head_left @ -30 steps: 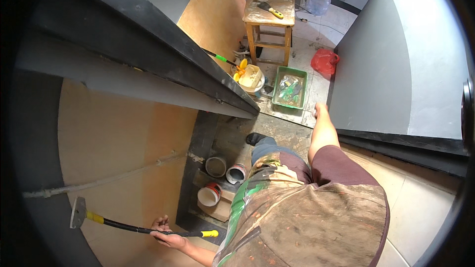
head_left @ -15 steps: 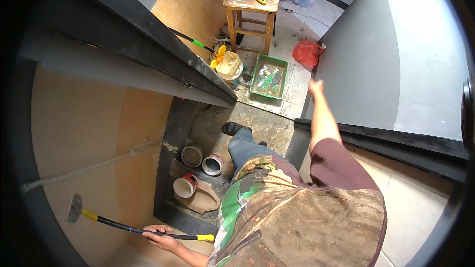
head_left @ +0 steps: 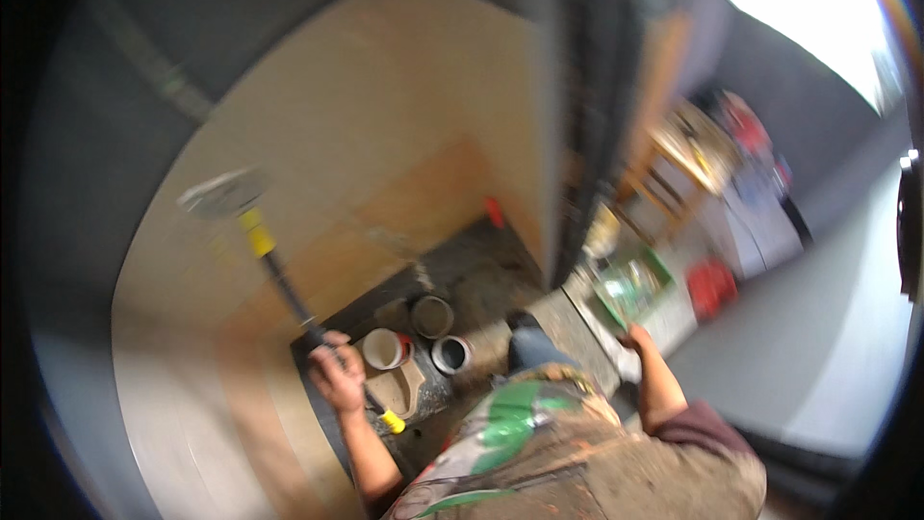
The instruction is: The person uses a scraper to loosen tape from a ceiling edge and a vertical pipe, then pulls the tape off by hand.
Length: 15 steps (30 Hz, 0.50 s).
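Note:
My left hand [head_left: 338, 374] is wrapped round the black handle of a long-handled scraper [head_left: 281, 279]. The tool slants up to the left, its wide grey blade [head_left: 223, 195] close to the beige wall and its yellow end cap low beside my forearm; I cannot tell whether the blade touches the wall. My right hand [head_left: 635, 338] is out to the right, just below the green tray [head_left: 660, 300] in the picture. Motion smears its fingers, and whether it touches anything is unclear.
On the dark floor stand a white-and-red bucket [head_left: 383, 350], a grey bucket [head_left: 432, 316] and a dark-filled bucket [head_left: 451, 354], beside a tan board [head_left: 393, 391]. A dark door edge [head_left: 592, 125] rises at centre. Beyond are a wooden stool [head_left: 695, 154] and a red bag [head_left: 712, 289].
My view has swung left toward the beige wall. The scraper has gone from nearly level to steeply raised, its blade higher. My right arm is drawn in lower.

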Motion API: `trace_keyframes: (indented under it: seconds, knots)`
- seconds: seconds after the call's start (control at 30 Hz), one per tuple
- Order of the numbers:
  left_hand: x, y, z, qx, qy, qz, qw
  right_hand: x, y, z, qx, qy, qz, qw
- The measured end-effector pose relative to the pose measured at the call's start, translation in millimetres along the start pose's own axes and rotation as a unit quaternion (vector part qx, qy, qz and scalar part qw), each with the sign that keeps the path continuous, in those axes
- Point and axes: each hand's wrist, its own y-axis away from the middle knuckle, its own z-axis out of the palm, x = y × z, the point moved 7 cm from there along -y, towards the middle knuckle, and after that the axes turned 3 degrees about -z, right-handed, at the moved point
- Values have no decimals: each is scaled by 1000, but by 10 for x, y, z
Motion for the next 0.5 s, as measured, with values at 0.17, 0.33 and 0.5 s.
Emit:
trace_keyframes:
  seconds: [0.17, 0.33, 0.5]
  knots:
    - [336, -315, 424, -17, 37, 59, 997, -1950, 14, -1565, -59, -118, -153, 979]
    - [146, -493, 677, 26, 187, 60, 980, -4254, 387, -2072, -113, -196, -415, 881]
    - [479, -1281, 557, 107, 99, 25, 989, -6318, 1095, -2707, -62, -275, -597, 751]
